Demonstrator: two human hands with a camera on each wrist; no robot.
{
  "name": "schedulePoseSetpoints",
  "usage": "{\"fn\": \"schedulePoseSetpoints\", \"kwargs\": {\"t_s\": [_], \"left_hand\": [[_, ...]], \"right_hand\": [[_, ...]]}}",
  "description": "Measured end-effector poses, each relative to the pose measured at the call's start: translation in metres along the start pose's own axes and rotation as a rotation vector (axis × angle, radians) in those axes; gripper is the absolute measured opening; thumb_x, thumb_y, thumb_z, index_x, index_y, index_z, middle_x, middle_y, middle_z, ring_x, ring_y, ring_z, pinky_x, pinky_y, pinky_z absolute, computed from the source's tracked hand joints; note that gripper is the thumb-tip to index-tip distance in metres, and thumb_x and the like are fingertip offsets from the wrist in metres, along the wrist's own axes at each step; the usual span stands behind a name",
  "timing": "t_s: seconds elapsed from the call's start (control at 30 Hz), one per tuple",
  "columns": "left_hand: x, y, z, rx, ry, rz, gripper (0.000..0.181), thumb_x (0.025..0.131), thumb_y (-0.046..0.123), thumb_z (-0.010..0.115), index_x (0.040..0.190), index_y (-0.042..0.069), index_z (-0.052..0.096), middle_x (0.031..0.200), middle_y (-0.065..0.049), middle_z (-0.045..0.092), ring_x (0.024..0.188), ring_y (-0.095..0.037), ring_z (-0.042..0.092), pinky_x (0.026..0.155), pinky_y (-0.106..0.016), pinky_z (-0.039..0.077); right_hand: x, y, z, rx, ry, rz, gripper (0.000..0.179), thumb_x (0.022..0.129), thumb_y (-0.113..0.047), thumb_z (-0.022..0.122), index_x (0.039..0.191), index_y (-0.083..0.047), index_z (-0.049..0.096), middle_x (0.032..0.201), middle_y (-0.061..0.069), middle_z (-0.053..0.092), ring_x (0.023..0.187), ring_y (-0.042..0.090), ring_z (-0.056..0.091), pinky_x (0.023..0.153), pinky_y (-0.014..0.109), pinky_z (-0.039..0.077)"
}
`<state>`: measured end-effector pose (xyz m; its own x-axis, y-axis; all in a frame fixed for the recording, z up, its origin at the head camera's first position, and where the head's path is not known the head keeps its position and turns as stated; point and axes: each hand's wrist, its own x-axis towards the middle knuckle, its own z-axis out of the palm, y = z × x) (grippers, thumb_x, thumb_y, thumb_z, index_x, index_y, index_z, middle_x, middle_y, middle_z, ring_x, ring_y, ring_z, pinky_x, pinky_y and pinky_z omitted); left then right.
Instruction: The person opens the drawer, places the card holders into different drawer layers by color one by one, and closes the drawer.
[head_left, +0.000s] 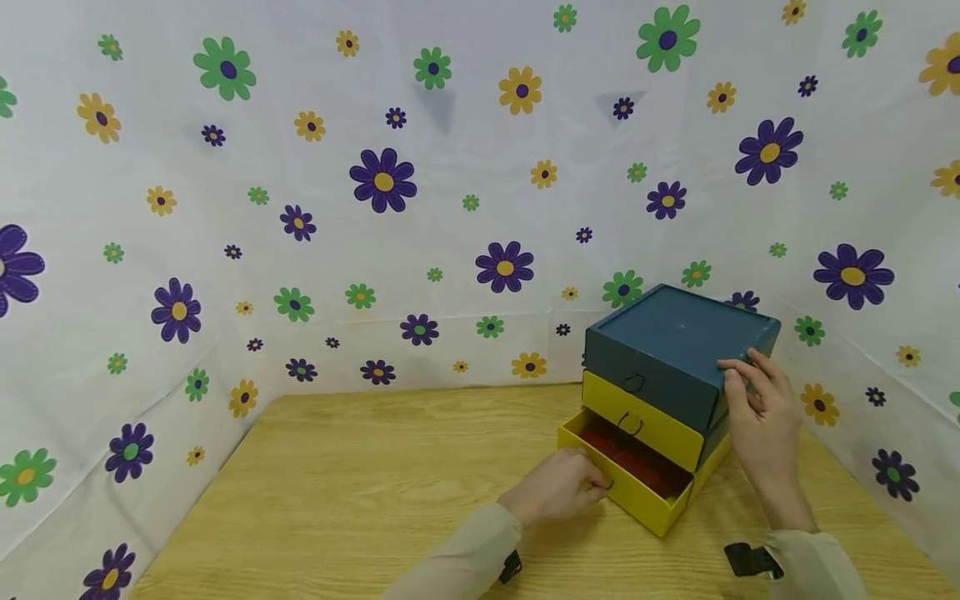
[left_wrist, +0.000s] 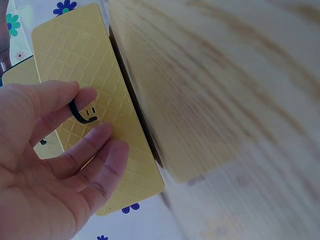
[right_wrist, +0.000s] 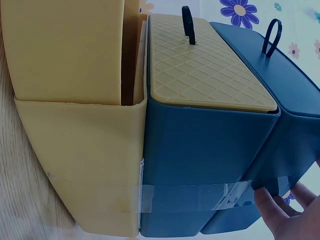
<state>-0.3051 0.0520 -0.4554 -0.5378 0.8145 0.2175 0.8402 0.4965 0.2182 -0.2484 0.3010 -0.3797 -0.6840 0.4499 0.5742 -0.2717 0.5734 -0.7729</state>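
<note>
A stack of three drawer boxes stands at the right of the table. The bottom yellow drawer [head_left: 637, 497] is pulled partway out, and dark red [head_left: 637, 462] shows inside it. My left hand [head_left: 558, 487] is at its front and pinches the thin black loop pull [left_wrist: 80, 114] between thumb and index finger, the other fingers close to the patterned face. My right hand [head_left: 768, 421] rests on the right edge of the blue top box [head_left: 682, 329], fingertips on its top and thumb lower at the side. The middle yellow drawer front [head_left: 645, 417] is closed.
Clear tape [right_wrist: 195, 197] runs across the side of the boxes and joins them. The middle drawer has a black loop [right_wrist: 188, 25], and so does the top one [right_wrist: 272, 39]. A wooden table [head_left: 337, 492] carries the stack, and a flowered cloth [head_left: 450, 250] hangs behind.
</note>
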Motion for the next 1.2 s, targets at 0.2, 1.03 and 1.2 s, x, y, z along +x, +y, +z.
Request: {"fn": "schedulePoseSetpoints", "kwargs": {"t_s": [0.2,1.03,1.2], "left_hand": [[0.004,0.000,0.002,0.013,0.010,-0.001,0.015,0.094,0.021,0.067,0.101,0.017,0.079,0.095,0.012,0.074,0.086,0.000,0.058,0.082,-0.012,0.045],[0.029,0.000,0.004,-0.018,-0.027,-0.067,0.019,0.097,0.018,0.061,0.109,0.016,0.076,0.107,0.008,0.072,0.098,-0.004,0.059,0.086,-0.012,0.046],[0.036,0.000,0.005,-0.024,-0.033,-0.093,0.020,0.099,0.019,0.059,0.112,0.016,0.075,0.109,0.008,0.072,0.100,-0.005,0.059,0.085,-0.013,0.046]], "right_hand": [[0.000,-0.001,-0.001,-0.001,-0.007,0.012,0.035,0.103,-0.028,0.048,0.119,-0.004,0.068,0.150,0.002,0.044,0.137,0.024,0.042,0.107,0.034,0.044],[0.000,-0.003,0.000,0.012,-0.011,0.016,0.035,0.103,-0.028,0.048,0.120,-0.003,0.067,0.150,0.002,0.043,0.138,0.025,0.040,0.108,0.042,0.043],[0.000,-0.003,0.000,0.000,-0.005,0.015,0.035,0.103,-0.028,0.048,0.119,-0.003,0.068,0.150,0.002,0.043,0.137,0.025,0.041,0.108,0.036,0.044]]}}
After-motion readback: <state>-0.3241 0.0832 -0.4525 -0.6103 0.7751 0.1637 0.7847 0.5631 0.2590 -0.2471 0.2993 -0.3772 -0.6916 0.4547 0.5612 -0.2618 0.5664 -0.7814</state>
